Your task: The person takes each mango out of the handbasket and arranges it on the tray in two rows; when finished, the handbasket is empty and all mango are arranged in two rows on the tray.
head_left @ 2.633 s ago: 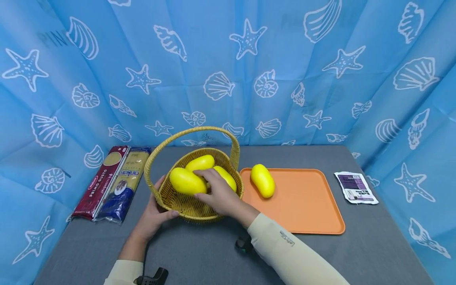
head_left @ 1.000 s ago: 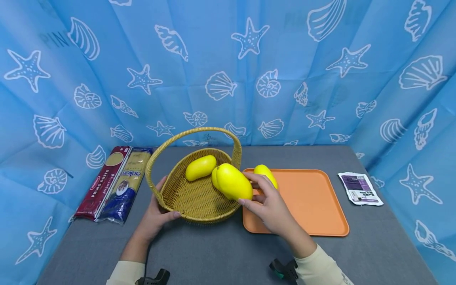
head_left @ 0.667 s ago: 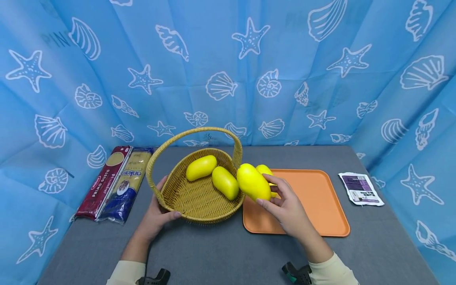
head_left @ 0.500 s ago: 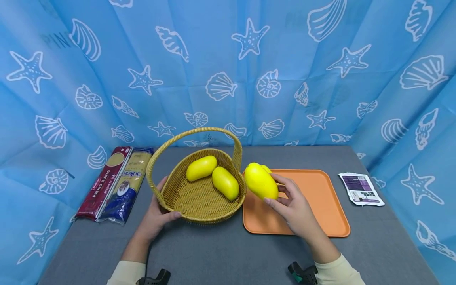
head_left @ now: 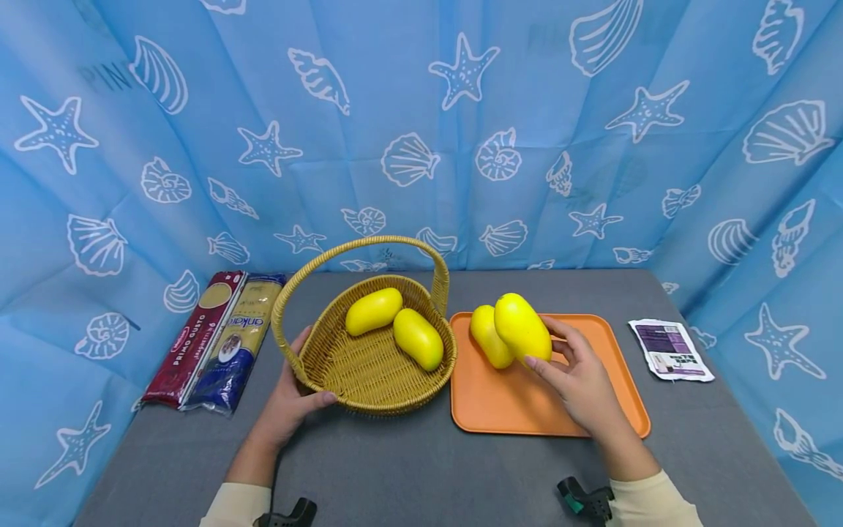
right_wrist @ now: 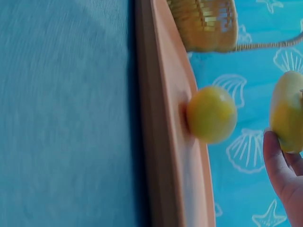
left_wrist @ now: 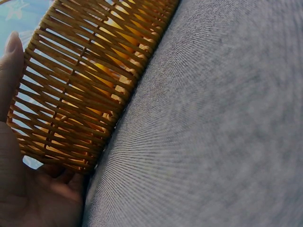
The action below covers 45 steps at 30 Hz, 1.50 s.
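My right hand (head_left: 582, 380) holds a yellow mango (head_left: 522, 326) above the orange tray (head_left: 487, 406), thumb on its near side. In the right wrist view the held mango (right_wrist: 287, 113) is raised off the tray. Another mango (head_left: 487, 338) lies on the tray's left part, partly behind the held one in the head view. My left hand (head_left: 287, 402) grips the left side of a wicker basket (head_left: 369, 399), thumb over its rim and other fingers outside. Inside the basket lie two mangoes, one at the back (head_left: 373, 311) and one at the right (head_left: 418, 339).
Two spaghetti packs, one red (head_left: 194, 340) and one blue and gold (head_left: 233, 344), lie left of the basket. A small white and purple packet (head_left: 670, 350) lies right of the tray. The basket's tall arched handle (head_left: 358, 241) stands up. A blue shell-print curtain (head_left: 421, 110) hangs behind.
My right hand has taken a mango out of the basket and carried it right, over the tray. Left hand and basket stay in place.
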Motion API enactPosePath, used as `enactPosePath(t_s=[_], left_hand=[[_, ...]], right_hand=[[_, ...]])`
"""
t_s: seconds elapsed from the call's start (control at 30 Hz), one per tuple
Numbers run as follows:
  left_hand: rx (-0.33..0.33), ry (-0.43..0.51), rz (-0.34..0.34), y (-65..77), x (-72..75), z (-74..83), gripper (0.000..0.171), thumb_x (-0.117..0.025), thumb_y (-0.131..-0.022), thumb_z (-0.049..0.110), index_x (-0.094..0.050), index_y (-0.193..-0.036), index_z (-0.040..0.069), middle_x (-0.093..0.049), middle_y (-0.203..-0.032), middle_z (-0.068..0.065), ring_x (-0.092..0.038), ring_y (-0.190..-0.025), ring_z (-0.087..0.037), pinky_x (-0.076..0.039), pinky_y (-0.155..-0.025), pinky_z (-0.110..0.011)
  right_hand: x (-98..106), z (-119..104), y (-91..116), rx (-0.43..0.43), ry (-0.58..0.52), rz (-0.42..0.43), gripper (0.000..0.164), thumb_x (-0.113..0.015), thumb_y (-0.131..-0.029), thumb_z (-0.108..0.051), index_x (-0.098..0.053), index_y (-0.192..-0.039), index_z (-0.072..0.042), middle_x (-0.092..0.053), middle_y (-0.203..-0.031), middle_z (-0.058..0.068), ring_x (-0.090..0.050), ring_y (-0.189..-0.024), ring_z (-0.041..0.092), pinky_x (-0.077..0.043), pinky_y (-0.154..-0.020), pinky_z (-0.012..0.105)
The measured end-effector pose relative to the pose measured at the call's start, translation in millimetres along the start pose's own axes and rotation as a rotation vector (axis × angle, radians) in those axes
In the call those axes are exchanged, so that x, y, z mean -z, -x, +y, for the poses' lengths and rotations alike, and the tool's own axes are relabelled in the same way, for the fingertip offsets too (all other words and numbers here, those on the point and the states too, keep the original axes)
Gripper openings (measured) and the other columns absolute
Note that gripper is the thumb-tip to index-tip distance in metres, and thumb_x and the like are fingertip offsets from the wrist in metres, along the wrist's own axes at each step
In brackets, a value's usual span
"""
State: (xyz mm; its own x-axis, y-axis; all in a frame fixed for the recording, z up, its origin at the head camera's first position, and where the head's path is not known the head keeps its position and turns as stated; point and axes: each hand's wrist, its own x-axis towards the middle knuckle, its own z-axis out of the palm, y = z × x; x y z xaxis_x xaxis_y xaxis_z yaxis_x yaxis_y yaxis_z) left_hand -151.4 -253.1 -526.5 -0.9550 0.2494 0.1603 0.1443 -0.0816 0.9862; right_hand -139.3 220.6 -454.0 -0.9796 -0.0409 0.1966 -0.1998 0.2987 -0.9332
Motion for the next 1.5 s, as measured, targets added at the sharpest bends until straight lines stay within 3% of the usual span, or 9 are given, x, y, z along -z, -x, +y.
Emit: enactPosePath(t_s=[0.33, 0.43, 0.63, 0.7, 1.0, 1.27, 1.5], left_hand=[[0.000, 0.004, 0.005, 0.7, -0.5, 0.0, 0.113, -0.077, -0.093, -0.011, -0.006, -0.176, 0.019, -0.020, -0.175, -0.021, -0.039, -0.149, -0.043, -0.047, -0.111, -0.032], [0.003, 0.013, 0.002, 0.8, -1.0, 0.4, 0.112, -0.076, -0.094, -0.010, -0.007, -0.176, 0.022, -0.020, -0.175, -0.021, -0.039, -0.149, -0.043, -0.048, -0.110, -0.033], [0.016, 0.020, 0.000, 1.1, -1.5, 1.6, 0.112, -0.076, -0.095, -0.009, -0.006, -0.176, 0.023, -0.020, -0.176, -0.021, -0.038, -0.150, -0.044, -0.048, -0.111, -0.033], [0.020, 0.017, 0.003, 1.2, -1.8, 1.9, 0.112, -0.076, -0.095, -0.009, -0.007, -0.176, 0.024, -0.020, -0.176, -0.020, -0.038, -0.150, -0.044, -0.047, -0.111, -0.033], [-0.014, 0.022, -0.005, 0.7, -2.3, 0.2, 0.116, -0.082, -0.094, -0.005, -0.003, -0.176, 0.017, -0.021, -0.174, -0.024, -0.042, -0.147, -0.043, -0.050, -0.108, -0.034], [-0.017, 0.021, -0.003, 1.2, -2.2, 0.6, 0.115, -0.079, -0.093, -0.009, -0.003, -0.176, 0.015, -0.021, -0.174, -0.024, -0.041, -0.147, -0.044, -0.049, -0.109, -0.034], [0.001, 0.010, 0.002, 1.1, -2.5, 1.6, 0.113, -0.078, -0.094, -0.008, -0.006, -0.176, 0.022, -0.021, -0.175, -0.022, -0.040, -0.148, -0.044, -0.048, -0.111, -0.033]], right_hand=[[19.4, 15.5, -8.9, -0.045, 0.118, 0.066, 0.074, -0.077, -0.103, -0.006, -0.037, -0.164, 0.005, -0.039, -0.159, 0.027, -0.051, -0.132, 0.045, -0.045, -0.090, 0.007], [23.7, 18.1, -10.0, -0.075, 0.163, 0.067, 0.076, -0.077, -0.104, -0.012, -0.036, -0.166, 0.003, -0.039, -0.161, 0.028, -0.050, -0.134, 0.047, -0.045, -0.091, 0.009], [29.4, 25.2, -13.7, -0.182, 0.250, 0.048, 0.075, -0.076, -0.106, -0.018, -0.035, -0.166, 0.002, -0.040, -0.160, 0.029, -0.050, -0.134, 0.051, -0.050, -0.104, 0.056], [30.5, 28.3, -15.9, -0.216, 0.271, 0.028, 0.074, -0.075, -0.106, -0.015, -0.035, -0.165, 0.004, -0.040, -0.159, 0.031, -0.051, -0.134, 0.052, -0.048, -0.105, 0.063], [35.9, 39.0, -24.0, -0.345, 0.335, -0.046, 0.075, -0.073, -0.107, -0.015, -0.031, -0.164, 0.011, -0.039, -0.157, 0.036, -0.048, -0.138, 0.057, -0.048, -0.107, 0.065], [35.3, 42.7, -29.1, -0.362, 0.342, -0.047, 0.077, -0.073, -0.108, -0.022, -0.031, -0.164, 0.011, -0.043, -0.153, 0.037, -0.050, -0.137, 0.055, -0.048, -0.108, 0.064], [34.7, 42.8, -31.5, -0.388, 0.337, -0.055, 0.079, -0.072, -0.109, -0.029, -0.031, -0.164, 0.010, -0.042, -0.154, 0.038, -0.047, -0.139, 0.055, -0.044, -0.112, 0.065]])
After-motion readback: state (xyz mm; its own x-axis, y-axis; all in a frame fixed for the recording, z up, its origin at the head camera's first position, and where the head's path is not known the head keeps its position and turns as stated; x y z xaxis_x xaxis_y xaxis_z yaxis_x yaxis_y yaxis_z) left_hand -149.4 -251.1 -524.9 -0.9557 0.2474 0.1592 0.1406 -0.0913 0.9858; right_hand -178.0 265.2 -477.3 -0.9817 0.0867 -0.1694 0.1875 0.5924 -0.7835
